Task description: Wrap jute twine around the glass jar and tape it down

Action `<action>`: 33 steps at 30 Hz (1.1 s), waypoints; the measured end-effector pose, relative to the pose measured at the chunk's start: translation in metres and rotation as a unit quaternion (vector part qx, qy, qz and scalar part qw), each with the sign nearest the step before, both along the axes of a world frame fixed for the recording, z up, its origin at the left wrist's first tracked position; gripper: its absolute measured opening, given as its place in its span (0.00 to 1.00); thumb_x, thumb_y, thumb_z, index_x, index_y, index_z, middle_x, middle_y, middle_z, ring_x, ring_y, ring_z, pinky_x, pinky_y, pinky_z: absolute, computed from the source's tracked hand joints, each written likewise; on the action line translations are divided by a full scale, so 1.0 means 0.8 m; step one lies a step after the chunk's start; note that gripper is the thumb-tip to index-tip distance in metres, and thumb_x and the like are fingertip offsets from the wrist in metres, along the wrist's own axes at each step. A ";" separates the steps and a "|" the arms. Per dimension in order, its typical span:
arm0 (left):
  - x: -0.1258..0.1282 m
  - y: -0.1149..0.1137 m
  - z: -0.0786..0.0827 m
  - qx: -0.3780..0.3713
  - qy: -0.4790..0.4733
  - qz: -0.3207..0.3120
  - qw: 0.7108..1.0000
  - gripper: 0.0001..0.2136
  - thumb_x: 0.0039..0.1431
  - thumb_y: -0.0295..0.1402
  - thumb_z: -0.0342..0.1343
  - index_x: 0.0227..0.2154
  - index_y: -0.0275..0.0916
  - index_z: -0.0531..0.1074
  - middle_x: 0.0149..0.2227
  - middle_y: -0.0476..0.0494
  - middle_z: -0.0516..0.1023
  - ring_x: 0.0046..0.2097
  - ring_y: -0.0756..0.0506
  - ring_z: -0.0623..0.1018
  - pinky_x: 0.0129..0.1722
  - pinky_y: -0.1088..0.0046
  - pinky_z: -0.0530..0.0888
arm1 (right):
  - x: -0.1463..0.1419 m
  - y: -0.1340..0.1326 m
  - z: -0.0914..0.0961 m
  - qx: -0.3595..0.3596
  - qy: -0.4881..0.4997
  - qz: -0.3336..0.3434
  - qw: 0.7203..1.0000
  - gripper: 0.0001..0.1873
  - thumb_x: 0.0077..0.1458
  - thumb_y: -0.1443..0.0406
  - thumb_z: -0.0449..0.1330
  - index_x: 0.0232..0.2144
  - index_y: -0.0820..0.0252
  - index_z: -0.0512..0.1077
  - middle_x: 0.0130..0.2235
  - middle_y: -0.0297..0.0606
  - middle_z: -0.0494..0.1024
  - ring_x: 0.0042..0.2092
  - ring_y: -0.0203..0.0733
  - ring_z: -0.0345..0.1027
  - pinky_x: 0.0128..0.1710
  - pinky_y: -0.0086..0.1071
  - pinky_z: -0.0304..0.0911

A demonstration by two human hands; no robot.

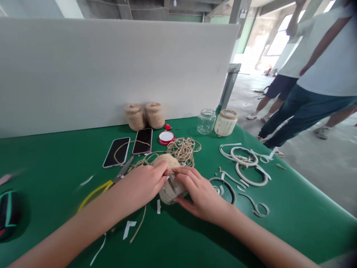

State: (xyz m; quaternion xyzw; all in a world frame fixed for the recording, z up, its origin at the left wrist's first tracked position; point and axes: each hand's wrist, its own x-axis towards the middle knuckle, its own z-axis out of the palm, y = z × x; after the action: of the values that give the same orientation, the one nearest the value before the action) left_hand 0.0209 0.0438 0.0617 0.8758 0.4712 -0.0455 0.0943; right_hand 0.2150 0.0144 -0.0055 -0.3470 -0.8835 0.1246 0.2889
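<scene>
A glass jar (169, 193) lies tilted between my hands, its far end wound with jute twine (169, 159) and pale strips on its side. My right hand (198, 191) is wrapped around the jar's right side, thumb low and fingers on top. My left hand (152, 179) is closed in a pinch at the edge of the wound twine; a small white bit shows at its fingertips, but what they hold is hidden. A loose heap of twine (184, 149) lies just behind the jar. One twine end (138, 225) trails on the table below my left wrist.
Yellow-handled scissors (96, 194) lie under my left forearm, near two phones (116, 152). Behind stand two twine spools (135, 117), a red-rimmed lid (166, 138), a clear jar (206, 122) and a wrapped jar (226, 123). Tape rolls (244, 156) lie right. People (306, 74) stand beyond the table.
</scene>
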 end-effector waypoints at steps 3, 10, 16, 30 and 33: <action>-0.001 -0.001 -0.003 0.020 0.016 -0.014 1.000 0.09 0.63 0.33 0.38 0.39 0.42 0.63 0.27 0.48 0.73 0.29 0.43 0.76 0.26 0.71 0.63 | 0.000 0.000 0.000 0.007 -0.001 0.002 1.000 0.20 0.53 0.65 0.57 0.48 0.64 0.59 0.54 0.46 0.64 0.58 0.45 0.51 0.59 0.39 0.53; -0.003 0.001 0.004 0.034 0.002 -0.050 0.998 0.09 0.62 0.32 0.41 0.39 0.44 0.66 0.30 0.50 0.74 0.30 0.44 0.76 0.26 0.72 0.64 | 0.001 0.003 -0.002 0.012 -0.006 0.000 1.000 0.21 0.53 0.65 0.57 0.48 0.66 0.59 0.54 0.47 0.63 0.58 0.46 0.51 0.59 0.39 0.52; -0.008 0.010 0.007 0.036 0.008 -0.097 0.995 0.07 0.60 0.32 0.44 0.36 0.44 0.67 0.32 0.51 0.75 0.31 0.46 0.75 0.27 0.73 0.64 | -0.001 0.002 -0.003 0.019 -0.005 -0.003 1.000 0.21 0.54 0.64 0.56 0.49 0.63 0.58 0.54 0.47 0.64 0.58 0.47 0.52 0.58 0.42 0.54; -0.013 0.008 0.001 0.053 -0.007 -0.098 0.994 0.07 0.61 0.34 0.42 0.29 0.41 0.61 0.28 0.52 0.71 0.30 0.47 0.73 0.27 0.73 0.62 | 0.000 0.000 -0.002 0.007 -0.004 -0.005 1.000 0.20 0.54 0.64 0.57 0.48 0.63 0.60 0.55 0.47 0.63 0.58 0.46 0.51 0.58 0.41 0.53; -0.013 0.006 -0.001 0.068 -0.012 -0.087 0.994 0.07 0.61 0.34 0.42 0.28 0.41 0.61 0.27 0.52 0.70 0.28 0.48 0.72 0.25 0.73 0.61 | 0.000 0.001 -0.001 0.004 -0.002 -0.005 1.000 0.20 0.54 0.64 0.57 0.48 0.63 0.59 0.55 0.47 0.63 0.59 0.46 0.51 0.58 0.41 0.53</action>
State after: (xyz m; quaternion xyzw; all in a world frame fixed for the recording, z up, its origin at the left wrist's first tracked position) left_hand 0.0107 0.0487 0.0608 0.9185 0.3936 -0.0108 0.0359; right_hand 0.2148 0.0150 -0.0066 -0.3502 -0.8831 0.1188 0.2887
